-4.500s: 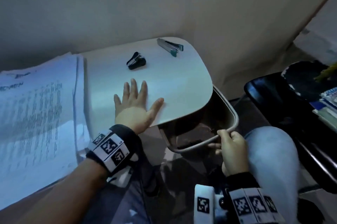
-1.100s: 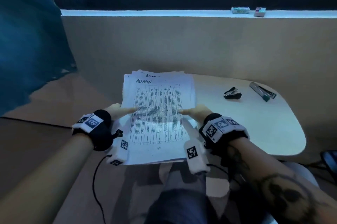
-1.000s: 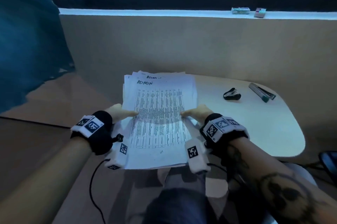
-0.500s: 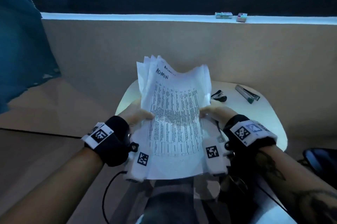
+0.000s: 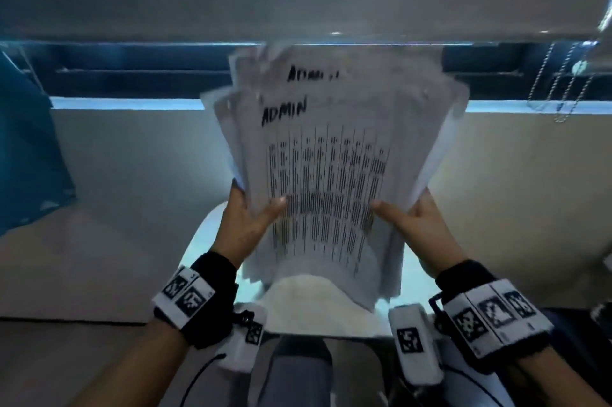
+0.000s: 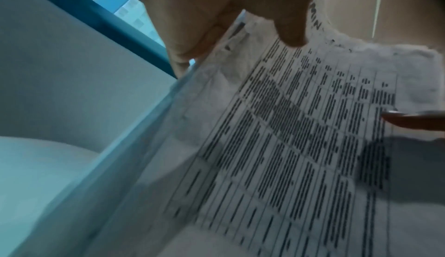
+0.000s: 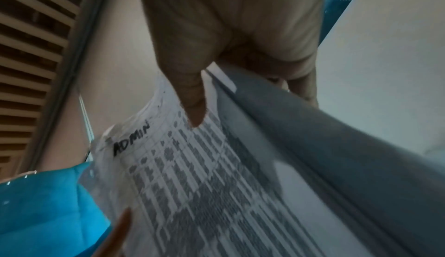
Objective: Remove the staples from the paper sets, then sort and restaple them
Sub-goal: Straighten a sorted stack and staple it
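Raised upright now, paper stack (image 5: pixel 331 174) headed "ADMIN" is pinched by left hand (image 5: pixel 246 224) and right hand (image 5: pixel 420 227).

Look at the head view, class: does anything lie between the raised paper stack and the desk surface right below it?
Nothing visible does. The paper stack, gripped by the left hand and right hand, hangs above bare desk; whatever lies further back is hidden behind the sheets.
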{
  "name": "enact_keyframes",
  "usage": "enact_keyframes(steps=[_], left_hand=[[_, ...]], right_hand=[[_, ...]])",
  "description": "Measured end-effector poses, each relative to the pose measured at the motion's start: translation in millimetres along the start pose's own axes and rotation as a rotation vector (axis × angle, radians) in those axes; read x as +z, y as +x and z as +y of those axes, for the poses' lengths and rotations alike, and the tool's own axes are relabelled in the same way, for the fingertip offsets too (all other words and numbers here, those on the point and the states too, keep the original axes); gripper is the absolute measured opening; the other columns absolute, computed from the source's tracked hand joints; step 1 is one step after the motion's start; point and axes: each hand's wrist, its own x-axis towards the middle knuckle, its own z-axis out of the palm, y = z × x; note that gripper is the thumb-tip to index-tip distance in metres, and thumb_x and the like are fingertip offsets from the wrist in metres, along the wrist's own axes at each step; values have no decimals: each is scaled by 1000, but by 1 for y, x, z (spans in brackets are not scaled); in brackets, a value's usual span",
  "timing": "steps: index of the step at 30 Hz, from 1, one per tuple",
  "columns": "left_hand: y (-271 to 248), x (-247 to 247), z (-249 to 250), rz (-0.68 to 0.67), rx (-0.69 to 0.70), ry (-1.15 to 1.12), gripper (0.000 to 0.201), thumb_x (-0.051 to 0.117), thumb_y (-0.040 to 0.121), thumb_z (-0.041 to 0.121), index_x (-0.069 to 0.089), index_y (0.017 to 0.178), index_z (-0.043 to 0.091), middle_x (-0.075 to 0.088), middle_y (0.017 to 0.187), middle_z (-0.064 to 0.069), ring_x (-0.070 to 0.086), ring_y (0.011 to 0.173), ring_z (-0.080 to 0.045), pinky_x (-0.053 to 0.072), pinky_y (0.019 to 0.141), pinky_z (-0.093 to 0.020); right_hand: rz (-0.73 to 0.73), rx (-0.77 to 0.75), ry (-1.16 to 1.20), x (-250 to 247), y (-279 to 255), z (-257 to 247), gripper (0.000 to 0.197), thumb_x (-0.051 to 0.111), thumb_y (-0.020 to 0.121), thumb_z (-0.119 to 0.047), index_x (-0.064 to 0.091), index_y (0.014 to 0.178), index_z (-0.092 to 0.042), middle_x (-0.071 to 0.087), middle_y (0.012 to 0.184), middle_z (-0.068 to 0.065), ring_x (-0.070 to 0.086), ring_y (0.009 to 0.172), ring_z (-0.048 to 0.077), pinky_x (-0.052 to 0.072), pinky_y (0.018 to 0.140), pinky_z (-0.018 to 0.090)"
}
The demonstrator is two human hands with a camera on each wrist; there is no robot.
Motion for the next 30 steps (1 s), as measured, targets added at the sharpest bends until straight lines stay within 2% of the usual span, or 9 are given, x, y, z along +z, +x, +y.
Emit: enact_keyframes(steps=[2,4,9,12,15,18,23,26,30], left_hand=[[-1,2,5,30,46,-19,86,74,42,75,44,111,33,62,110,13,63,100,-1,51,91,-27],[6,5,26,76,117,-89,98,71,40,78,45,117,23,62,109,10,63,95,1,52,84,-19],[37,6,89,87,247,-226,111,63,51,81,48,121,-3,63,111,-20,65,98,-30,55,82,-43],[46,12,112,-56,182,-253,121,59,40,88,52,116,-5,59,111,-32,62,97,-38,52,86,-52],[55,17,123,-111,168,-262,105,64,28,87,62,99,10,70,88,-9,67,80,-23,57,75,-36],[66,2,120,-14,156,-327,95,62,22,89,59,89,21,67,75,5,65,71,-13,54,70,-30],[53,1,93,-120,90,-301,111,57,16,92,54,104,25,73,77,8,69,72,-9,55,61,-26],[36,11,78,-148,70,-458,114,63,16,88,52,108,21,74,78,-1,70,73,-17,56,58,-26],[29,33,95,-33,165,-546,112,53,15,92,56,102,21,69,71,3,69,65,-11,53,54,-25]], right_hand=[[-32,6,33,-7,0,-3,41,74,71,-11,61,110,-9,73,97,-1,70,89,15,56,84,35],[-65,-45,43,-13,6,-19,43,77,60,-18,66,101,-12,74,93,0,70,89,16,57,78,29],[-201,-96,239,-25,29,-59,66,89,48,-34,65,106,-11,72,102,7,68,96,22,55,82,30],[-251,-128,224,-23,39,-69,56,77,62,-20,59,115,-14,71,106,3,67,99,21,55,83,31],[-277,-191,167,-18,43,-75,68,84,50,-31,60,112,-17,71,106,3,67,100,21,55,83,30],[-241,-234,258,-30,45,-76,53,81,54,-31,66,103,-17,73,98,2,68,91,18,54,74,25],[-131,-181,198,-38,39,-49,71,89,44,-39,66,105,-11,72,102,7,68,94,23,55,76,30],[-19,-123,216,-30,31,-35,54,88,46,-30,69,93,-11,74,90,5,68,89,24,57,76,30],[136,-188,147,-6,29,-49,25,75,69,-19,67,90,-8,72,85,7,68,82,25,57,73,35]])
